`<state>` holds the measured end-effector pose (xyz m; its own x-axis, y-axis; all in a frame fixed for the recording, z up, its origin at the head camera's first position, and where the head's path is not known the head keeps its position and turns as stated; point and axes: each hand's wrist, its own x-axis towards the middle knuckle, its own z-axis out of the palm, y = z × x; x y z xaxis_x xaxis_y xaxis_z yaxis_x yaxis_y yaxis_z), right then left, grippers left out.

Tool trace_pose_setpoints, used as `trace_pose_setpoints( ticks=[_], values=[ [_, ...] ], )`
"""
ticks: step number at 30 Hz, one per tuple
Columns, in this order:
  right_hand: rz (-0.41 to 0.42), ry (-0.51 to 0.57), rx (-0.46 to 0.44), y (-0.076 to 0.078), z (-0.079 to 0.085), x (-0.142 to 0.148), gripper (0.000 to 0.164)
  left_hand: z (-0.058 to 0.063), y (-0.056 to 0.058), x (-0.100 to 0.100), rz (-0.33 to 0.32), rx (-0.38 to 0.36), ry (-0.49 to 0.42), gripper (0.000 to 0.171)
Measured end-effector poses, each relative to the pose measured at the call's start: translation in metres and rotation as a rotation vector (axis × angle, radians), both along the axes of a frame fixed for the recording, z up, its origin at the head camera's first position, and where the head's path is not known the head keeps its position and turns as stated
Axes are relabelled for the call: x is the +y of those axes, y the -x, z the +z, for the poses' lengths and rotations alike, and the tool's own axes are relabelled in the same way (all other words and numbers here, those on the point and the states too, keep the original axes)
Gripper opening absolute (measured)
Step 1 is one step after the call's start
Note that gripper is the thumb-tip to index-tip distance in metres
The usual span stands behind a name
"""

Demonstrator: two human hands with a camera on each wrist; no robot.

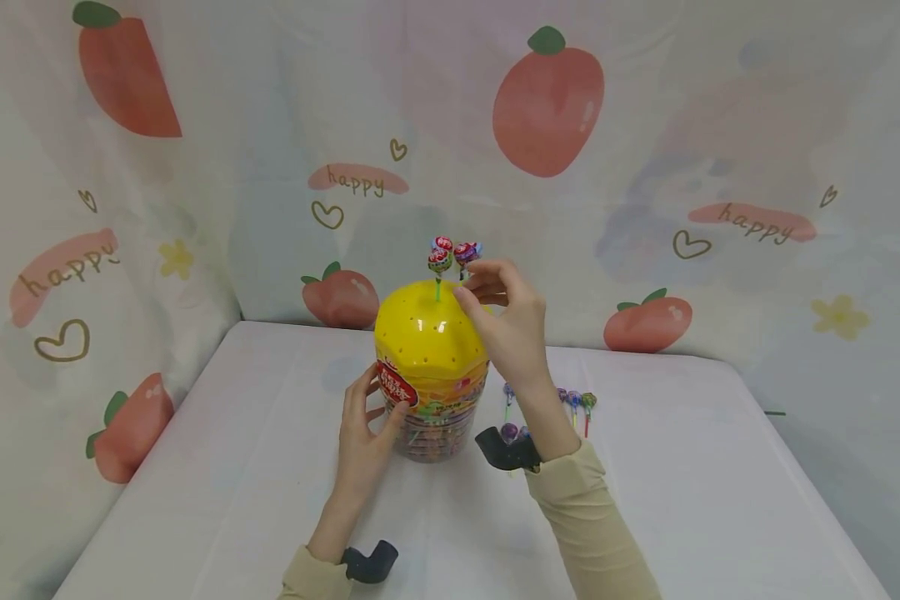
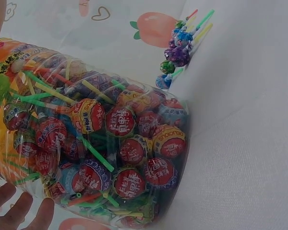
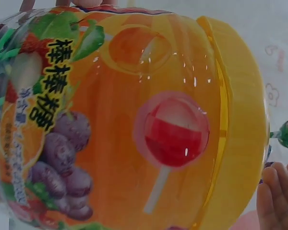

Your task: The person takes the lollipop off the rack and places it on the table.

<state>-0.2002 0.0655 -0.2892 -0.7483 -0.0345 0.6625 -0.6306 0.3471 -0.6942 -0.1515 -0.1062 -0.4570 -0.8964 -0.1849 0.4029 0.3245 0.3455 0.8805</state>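
A clear jar [image 2: 120, 124] full of wrapped lollipops stands upright on the table, topped by a domed yellow lid [image 1: 423, 329] dotted with small holes. My left hand [image 1: 366, 429] holds the jar's left side, thumb across the front, fingers [image 2: 20, 211] spread along the wall. Above the lid, my right hand [image 1: 512, 321] pinches a purple-wrapped lollipop [image 1: 465, 252] between thumb and forefinger; its lower stick is largely hidden. Beside it, a red-and-green lollipop [image 1: 439, 260] stands on a green stick in the lid, another head right behind it.
Several loose lollipops [image 1: 573, 400] lie on the white table [image 1: 682, 475] to the right of the jar, partly behind my right forearm. A printed cloth backdrop [image 1: 450, 108] hangs behind and at the sides. Black wrist mounts [image 1: 371, 562] project from both wrists.
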Motion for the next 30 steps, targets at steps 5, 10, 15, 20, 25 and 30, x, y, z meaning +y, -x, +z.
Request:
trace_pose_setpoints(
  ticks=[5,10,15,20,25,30],
  values=[
    [0.024,-0.022,-0.012,0.006,0.002,-0.009,0.03,-0.001,0.0,0.0,0.004,0.009,0.006,0.069],
    [0.047,-0.023,-0.014,0.01,0.003,-0.014,0.034,0.0,0.0,0.0,-0.004,0.006,0.0,0.068],
    [0.046,-0.038,-0.018,0.011,0.004,-0.018,0.036,0.0,0.0,-0.001,-0.007,0.004,-0.006,0.068],
    [0.045,-0.044,-0.016,0.012,0.005,-0.021,0.036,0.001,0.0,0.0,-0.003,0.003,0.0,0.068],
    [0.025,-0.042,-0.021,0.013,0.003,-0.024,0.034,0.002,0.0,0.0,-0.005,0.004,-0.002,0.068],
    [0.009,-0.04,-0.026,0.014,0.003,-0.026,0.03,0.001,0.0,-0.001,-0.005,0.004,0.0,0.068]
  ],
)
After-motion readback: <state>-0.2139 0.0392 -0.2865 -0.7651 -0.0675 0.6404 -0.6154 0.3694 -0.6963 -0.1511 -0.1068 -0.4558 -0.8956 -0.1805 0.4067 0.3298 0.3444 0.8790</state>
